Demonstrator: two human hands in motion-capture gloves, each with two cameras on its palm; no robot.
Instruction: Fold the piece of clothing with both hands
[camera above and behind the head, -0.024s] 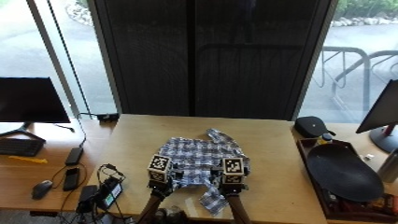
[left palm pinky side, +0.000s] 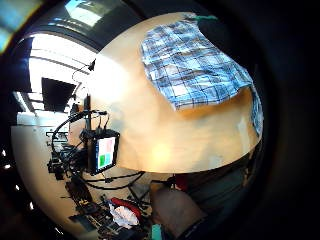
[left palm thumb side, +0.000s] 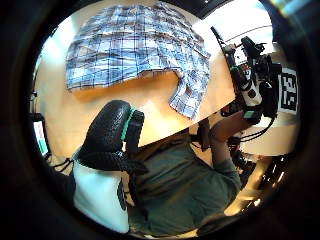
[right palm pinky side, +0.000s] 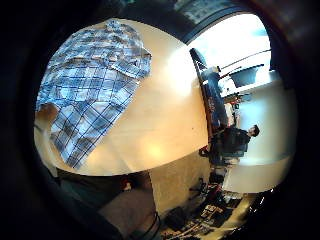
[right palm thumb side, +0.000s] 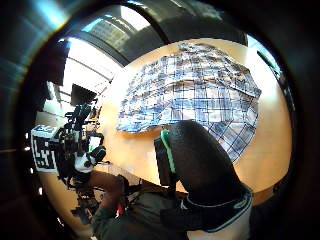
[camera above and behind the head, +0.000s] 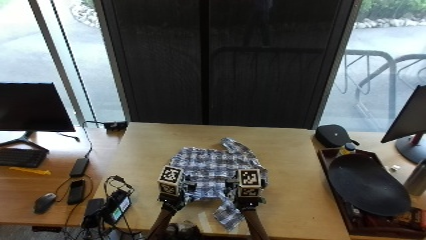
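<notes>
A blue-and-white checked shirt (camera above and behind the head: 213, 172) lies crumpled on the wooden table (camera above and behind the head: 293, 150), with one strip of it (camera above and behind the head: 229, 216) reaching toward the near edge. My left hand (camera above and behind the head: 172, 196) hovers over the shirt's near left part and my right hand (camera above and behind the head: 248, 197) over its near right part. Both palms look down on the shirt (left palm thumb side: 135, 45) (right palm thumb side: 195, 90) from above the table edge. The left thumb (left palm thumb side: 110, 135) and the right thumb (right palm thumb side: 200, 165) show with nothing in them. The shirt (left palm pinky side: 195, 70) (right palm pinky side: 90, 85) is spread flat and touches neither hand.
A black oval tray (camera above and behind the head: 366, 185) and a black case (camera above and behind the head: 335, 135) stand at the right. Left of the shirt lie a charger with cables (camera above and behind the head: 113, 205), a phone (camera above and behind the head: 76, 189) and a mouse (camera above and behind the head: 44, 201). A dark monitor (camera above and behind the head: 33, 107) stands far left.
</notes>
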